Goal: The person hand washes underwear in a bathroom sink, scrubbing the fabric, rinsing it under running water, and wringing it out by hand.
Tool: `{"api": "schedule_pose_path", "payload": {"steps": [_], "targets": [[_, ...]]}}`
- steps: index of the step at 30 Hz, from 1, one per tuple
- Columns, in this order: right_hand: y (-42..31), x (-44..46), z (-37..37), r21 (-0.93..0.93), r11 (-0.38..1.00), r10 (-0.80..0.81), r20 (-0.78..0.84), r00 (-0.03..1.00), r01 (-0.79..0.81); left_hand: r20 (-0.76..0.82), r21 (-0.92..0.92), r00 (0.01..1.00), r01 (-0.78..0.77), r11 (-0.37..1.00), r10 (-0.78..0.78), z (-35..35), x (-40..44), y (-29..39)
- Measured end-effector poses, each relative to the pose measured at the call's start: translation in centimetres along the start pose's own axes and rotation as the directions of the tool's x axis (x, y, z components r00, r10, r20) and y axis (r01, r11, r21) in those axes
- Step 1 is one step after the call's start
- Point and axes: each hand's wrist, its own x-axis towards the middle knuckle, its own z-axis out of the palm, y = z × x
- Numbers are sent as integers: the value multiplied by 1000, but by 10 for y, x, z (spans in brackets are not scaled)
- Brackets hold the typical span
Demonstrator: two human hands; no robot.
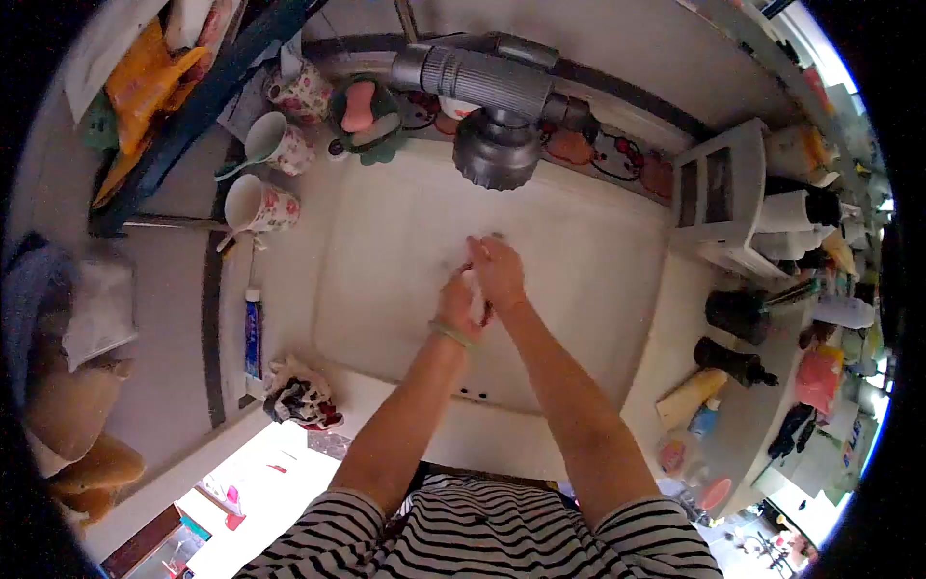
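Observation:
Over the white sink basin [386, 318], my left hand [457, 301] and my right hand [500, 274] are close together, touching or nearly so. Both have their fingers curled inward. A small pale thing with a dark reddish edge [479, 297] shows between them; its kind is not clear. A pale green bangle [451, 333] circles my left wrist. Beyond the hands, the dark grey faucet [497, 150] hangs over the basin, its wide nozzle pointing down. I cannot make out any water stream.
Floral cups [262, 205] and a toothpaste tube [253, 338] line the left ledge. A green soap dish [381, 145] holds a pink soap bar [358, 106]. Crumpled cloth [301, 394] lies front left. A white rack [719, 193] and dark bottles [733, 362] stand right.

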Motion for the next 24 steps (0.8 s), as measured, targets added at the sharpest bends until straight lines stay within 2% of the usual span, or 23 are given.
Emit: {"api": "schedule_pose_path", "payload": {"steps": [1,2,3,4,6,7,8,9,10,12,13,14,15,16,18,19,20,21,23,24], "targets": [[6,-9,5,-9,1000,3,-4,1000,-3,121,-81,992,56,995,-46,-21,21,-4],[13,-28,20,86,964,-245,-87,966,253,183,-120,981,85,989,-62,-23,19,-1],[18,-43,31,160,851,-470,-191,862,500,244,-154,967,118,981,-78,-26,16,2],[10,-60,29,160,852,-468,-190,863,498,234,-53,965,-105,993,115,-12,-21,16],[-10,-73,16,106,935,-332,-80,940,339,242,52,922,-322,945,301,3,-42,20],[-13,-69,11,85,955,-280,-43,959,283,141,-2,980,-145,989,143,15,-41,10],[-11,-32,-2,65,993,-101,30,994,99,57,-75,998,24,997,-19,25,-36,8],[-8,-10,-7,32,996,85,99,991,-88,58,-74,998,17,997,-13,23,-24,6],[-4,-10,-1,36,995,87,98,991,-91,115,-64,993,-15,998,22,12,-6,-1],[5,-10,8,28,995,-95,-104,990,98,180,-65,982,-39,997,50,-4,15,-8],[0,-29,11,22,995,-90,-105,990,93,292,-87,945,-125,988,145,-19,18,-3],[-11,-58,15,113,945,-296,-101,950,307,398,-118,884,-214,970,243,-28,20,2],[-18,-75,18,204,843,-485,-116,867,499,398,-116,885,-212,970,241,-24,6,7],[-14,-72,20,204,843,-484,-119,867,499,376,133,848,-448,884,374,-14,-17,16],[1,-67,26,-70,962,-272,-112,956,266,386,377,780,-621,688,493,-3,-30,14],[-7,-38,9,-102,989,-111,-3,994,111,184,136,941,-312,940,285,11,-23,3],[-16,-8,-8,-151,988,60,98,993,-45,63,-181,998,30,983,-19,17,-16,-2],[-13,-5,-6,-145,988,64,101,993,-49,57,-176,998,29,984,-20,11,-9,1],[-1,-1,-1,-6,1000,12,21,1000,-12,277,-174,959,112,978,-61,-7,10,5],[7,-23,6,152,956,-241,-80,967,251,275,-180,959,120,976,-67,-20,15,5]]}}
